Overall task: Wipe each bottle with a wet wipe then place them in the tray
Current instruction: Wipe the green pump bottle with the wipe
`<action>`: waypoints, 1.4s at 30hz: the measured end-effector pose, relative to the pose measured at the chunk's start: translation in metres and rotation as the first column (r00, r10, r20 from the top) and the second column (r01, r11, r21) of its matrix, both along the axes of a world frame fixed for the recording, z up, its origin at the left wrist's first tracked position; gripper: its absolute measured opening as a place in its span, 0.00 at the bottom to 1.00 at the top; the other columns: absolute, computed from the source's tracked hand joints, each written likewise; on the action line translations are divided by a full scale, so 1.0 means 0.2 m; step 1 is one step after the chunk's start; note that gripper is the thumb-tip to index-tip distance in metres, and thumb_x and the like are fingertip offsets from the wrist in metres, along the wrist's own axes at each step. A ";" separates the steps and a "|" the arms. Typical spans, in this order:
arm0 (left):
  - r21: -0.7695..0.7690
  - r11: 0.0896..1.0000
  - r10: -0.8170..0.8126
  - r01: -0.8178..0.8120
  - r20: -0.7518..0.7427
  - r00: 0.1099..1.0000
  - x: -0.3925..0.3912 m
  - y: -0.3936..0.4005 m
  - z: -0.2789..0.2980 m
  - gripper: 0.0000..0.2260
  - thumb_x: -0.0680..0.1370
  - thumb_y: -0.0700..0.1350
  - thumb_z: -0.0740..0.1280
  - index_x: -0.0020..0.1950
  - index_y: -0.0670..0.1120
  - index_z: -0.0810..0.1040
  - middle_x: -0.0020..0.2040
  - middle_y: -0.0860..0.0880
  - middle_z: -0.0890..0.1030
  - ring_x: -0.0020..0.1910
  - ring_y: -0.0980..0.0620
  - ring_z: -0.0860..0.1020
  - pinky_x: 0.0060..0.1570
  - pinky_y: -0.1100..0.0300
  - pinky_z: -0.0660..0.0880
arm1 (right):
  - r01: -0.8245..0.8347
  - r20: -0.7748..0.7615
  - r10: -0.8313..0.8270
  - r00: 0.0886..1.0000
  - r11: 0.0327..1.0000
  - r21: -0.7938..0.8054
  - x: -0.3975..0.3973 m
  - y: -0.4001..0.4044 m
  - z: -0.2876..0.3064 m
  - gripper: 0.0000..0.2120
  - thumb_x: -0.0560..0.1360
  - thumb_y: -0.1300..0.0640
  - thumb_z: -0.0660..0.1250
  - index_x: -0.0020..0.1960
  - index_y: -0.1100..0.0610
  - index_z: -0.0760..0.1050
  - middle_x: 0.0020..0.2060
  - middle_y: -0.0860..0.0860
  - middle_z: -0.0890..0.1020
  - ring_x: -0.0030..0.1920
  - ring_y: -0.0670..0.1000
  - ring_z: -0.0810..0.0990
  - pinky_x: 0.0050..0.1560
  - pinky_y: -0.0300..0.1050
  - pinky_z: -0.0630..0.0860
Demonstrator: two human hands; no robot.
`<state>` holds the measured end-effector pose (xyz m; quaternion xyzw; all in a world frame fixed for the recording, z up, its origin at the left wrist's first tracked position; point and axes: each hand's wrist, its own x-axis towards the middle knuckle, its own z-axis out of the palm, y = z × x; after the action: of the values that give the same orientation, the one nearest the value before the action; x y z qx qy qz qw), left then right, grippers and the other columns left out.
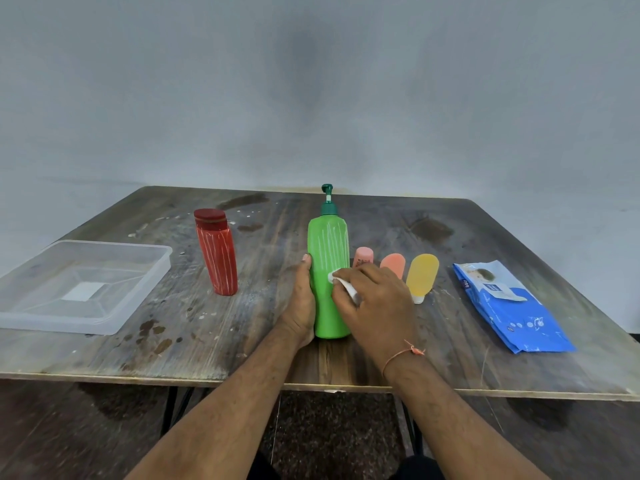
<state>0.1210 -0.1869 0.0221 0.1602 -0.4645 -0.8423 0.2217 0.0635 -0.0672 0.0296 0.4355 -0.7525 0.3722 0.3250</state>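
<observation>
A tall green pump bottle [327,251] stands upright at the table's middle. My left hand [299,303] grips its left side near the base. My right hand [374,299] pinches a crumpled white wet wipe [341,280] and presses it against the bottle's front. White streaks run down the upper part of the green bottle. A red bottle [217,256] with white streaks stands to the left. Behind my right hand are a small pink bottle [363,256], an orange tube [394,264] and a yellow tube [421,277]. The clear plastic tray [114,318] sits at the far left, holding no bottles.
A blue wet-wipe pack [512,306] lies flat at the right side of the worn wooden table [207,341]. A plain grey wall rises behind the table's far edge. The table's near edge runs just in front of my forearms.
</observation>
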 end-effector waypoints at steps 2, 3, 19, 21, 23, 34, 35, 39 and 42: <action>-0.011 1.000 0.008 -0.008 -0.001 1.000 0.01 -0.01 0.00 0.34 0.85 0.65 0.47 0.57 0.43 0.84 0.51 0.40 0.87 0.48 0.45 0.87 0.50 0.51 0.83 | -0.040 0.000 0.040 0.999 0.999 0.012 0.01 -0.01 0.00 0.08 0.80 0.50 0.71 0.54 0.48 0.87 0.46 0.46 0.84 0.44 0.52 0.80 0.42 0.53 0.77; -0.015 1.000 0.010 -0.010 -0.002 1.000 0.01 -0.01 -0.01 0.34 0.85 0.65 0.47 0.58 0.42 0.84 0.51 0.39 0.87 0.48 0.45 0.86 0.51 0.51 0.83 | -0.060 -0.019 0.061 0.998 0.998 0.035 0.02 -0.01 0.00 0.07 0.79 0.49 0.71 0.53 0.47 0.87 0.45 0.46 0.84 0.44 0.52 0.80 0.41 0.52 0.76; -0.051 0.999 -0.004 0.003 -0.003 1.000 0.00 0.00 0.00 0.32 0.86 0.62 0.46 0.59 0.44 0.84 0.53 0.41 0.87 0.51 0.46 0.87 0.50 0.53 0.84 | -0.065 -0.037 0.065 0.997 0.998 -0.010 -0.06 0.01 0.02 0.07 0.78 0.51 0.72 0.49 0.51 0.88 0.43 0.46 0.85 0.42 0.52 0.79 0.41 0.54 0.77; -0.046 0.999 -0.010 0.009 -0.007 1.000 0.00 0.00 0.00 0.32 0.86 0.62 0.46 0.59 0.44 0.84 0.54 0.40 0.87 0.52 0.46 0.87 0.52 0.52 0.83 | -0.056 -0.034 0.054 0.998 0.998 -0.041 -0.06 -0.01 0.04 0.06 0.78 0.53 0.72 0.50 0.51 0.88 0.43 0.47 0.85 0.41 0.52 0.80 0.43 0.53 0.78; -0.040 0.999 -0.012 0.011 -0.013 1.000 0.01 0.00 0.00 0.33 0.86 0.62 0.45 0.60 0.44 0.84 0.54 0.40 0.87 0.51 0.46 0.87 0.51 0.52 0.84 | -0.078 -0.059 0.077 0.995 0.997 -0.010 -0.04 -0.02 0.05 0.07 0.78 0.52 0.72 0.50 0.51 0.88 0.42 0.47 0.84 0.41 0.52 0.80 0.42 0.53 0.78; -0.025 1.000 -0.013 0.013 -0.025 1.000 0.00 -0.02 -0.01 0.33 0.86 0.64 0.46 0.60 0.45 0.86 0.57 0.37 0.86 0.54 0.43 0.86 0.56 0.49 0.82 | -0.143 -0.040 0.145 0.989 0.989 0.038 -0.06 -0.01 0.07 0.08 0.78 0.50 0.71 0.51 0.49 0.88 0.43 0.46 0.84 0.43 0.51 0.81 0.43 0.53 0.78; -0.017 1.000 -0.024 0.024 -0.028 0.999 0.00 -0.02 -0.01 0.34 0.86 0.64 0.46 0.57 0.46 0.87 0.56 0.38 0.86 0.53 0.44 0.86 0.54 0.50 0.83 | -0.158 -0.049 0.161 0.986 0.985 0.067 -0.06 0.00 0.06 0.08 0.78 0.50 0.71 0.51 0.48 0.88 0.43 0.45 0.84 0.43 0.51 0.81 0.42 0.53 0.78; -0.016 0.999 -0.042 0.041 -0.023 0.999 -0.02 -0.02 -0.02 0.33 0.86 0.63 0.46 0.60 0.45 0.85 0.57 0.40 0.87 0.54 0.46 0.86 0.54 0.52 0.83 | -0.107 -0.032 0.109 0.994 0.993 0.039 -0.09 0.04 0.05 0.06 0.77 0.51 0.72 0.49 0.50 0.88 0.43 0.45 0.85 0.42 0.51 0.80 0.42 0.54 0.78; -0.022 0.999 -0.026 0.025 -0.031 0.999 -0.02 -0.02 -0.02 0.32 0.86 0.63 0.46 0.62 0.44 0.83 0.58 0.40 0.87 0.55 0.46 0.86 0.54 0.52 0.83 | -0.101 0.000 0.101 0.995 0.994 -0.033 -0.09 0.02 0.06 0.08 0.78 0.52 0.71 0.51 0.52 0.88 0.45 0.46 0.85 0.44 0.52 0.82 0.44 0.52 0.80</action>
<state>0.1179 -0.1906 0.0183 0.1388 -0.4719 -0.8424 0.2199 0.0462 -0.0630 0.0410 0.4674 -0.7234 0.4010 0.3122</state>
